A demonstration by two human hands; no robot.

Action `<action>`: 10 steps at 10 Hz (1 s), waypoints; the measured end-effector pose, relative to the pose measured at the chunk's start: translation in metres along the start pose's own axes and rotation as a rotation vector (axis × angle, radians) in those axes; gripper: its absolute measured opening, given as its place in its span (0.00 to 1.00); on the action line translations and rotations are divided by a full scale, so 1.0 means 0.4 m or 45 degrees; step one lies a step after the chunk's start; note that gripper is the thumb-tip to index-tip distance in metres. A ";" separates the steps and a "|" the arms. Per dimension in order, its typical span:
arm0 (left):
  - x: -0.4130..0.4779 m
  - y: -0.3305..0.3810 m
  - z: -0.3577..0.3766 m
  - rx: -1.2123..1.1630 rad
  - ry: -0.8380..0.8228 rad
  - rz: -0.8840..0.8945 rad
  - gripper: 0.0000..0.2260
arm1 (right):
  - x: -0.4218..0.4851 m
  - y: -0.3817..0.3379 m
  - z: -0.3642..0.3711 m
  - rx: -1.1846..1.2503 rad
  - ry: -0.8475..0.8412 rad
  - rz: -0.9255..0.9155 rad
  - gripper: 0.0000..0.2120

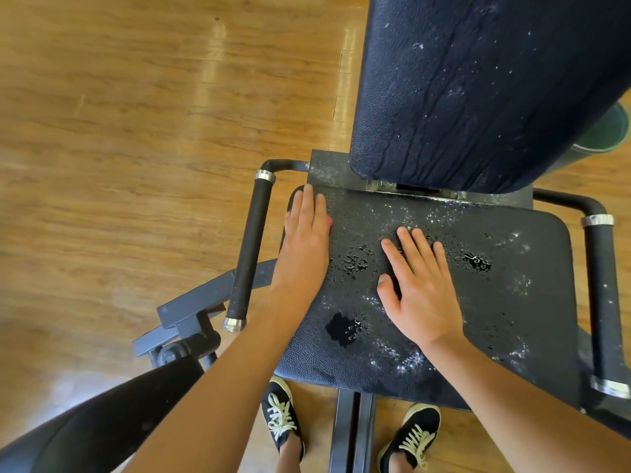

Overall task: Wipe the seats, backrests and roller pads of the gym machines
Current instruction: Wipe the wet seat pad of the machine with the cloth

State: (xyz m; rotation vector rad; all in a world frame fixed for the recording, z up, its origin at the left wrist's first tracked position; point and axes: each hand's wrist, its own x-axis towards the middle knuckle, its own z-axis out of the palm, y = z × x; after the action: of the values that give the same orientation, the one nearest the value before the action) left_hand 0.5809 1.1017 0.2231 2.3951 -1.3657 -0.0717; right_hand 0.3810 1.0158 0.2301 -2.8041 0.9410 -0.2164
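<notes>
On the wet black seat (pixel 512 319), the left hand (pixel 305 233) lies flat at its nine o'clock edge and the right hand (pixel 420 288) rests spread near the middle, the droplet-streaked backrest (pixel 478 90) rising at twelve o'clock over wooden floor (pixel 136 131).

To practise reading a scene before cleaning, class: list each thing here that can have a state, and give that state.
Seat: wet, dotted with droplets and white specks.
Backrest: wet, streaks running down.
Left hand: flat on the seat's left edge.
Right hand: flat on the seat's middle.
Bucket: partly hidden behind the backrest.
</notes>
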 end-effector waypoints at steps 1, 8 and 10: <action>-0.012 0.003 0.001 0.005 -0.007 0.012 0.23 | 0.000 0.001 -0.001 -0.004 -0.005 0.002 0.25; 0.040 0.019 0.024 -0.177 -0.010 -0.067 0.19 | -0.001 0.001 0.004 0.009 0.030 0.002 0.25; 0.117 0.004 0.023 -0.189 -0.033 -0.080 0.20 | -0.001 0.001 0.005 0.010 0.044 -0.008 0.25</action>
State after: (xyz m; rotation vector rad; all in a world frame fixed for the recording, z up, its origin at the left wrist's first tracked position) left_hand 0.6020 1.0590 0.2216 2.3199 -1.2504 -0.2140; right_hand 0.3807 1.0160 0.2280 -2.8050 0.9372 -0.2700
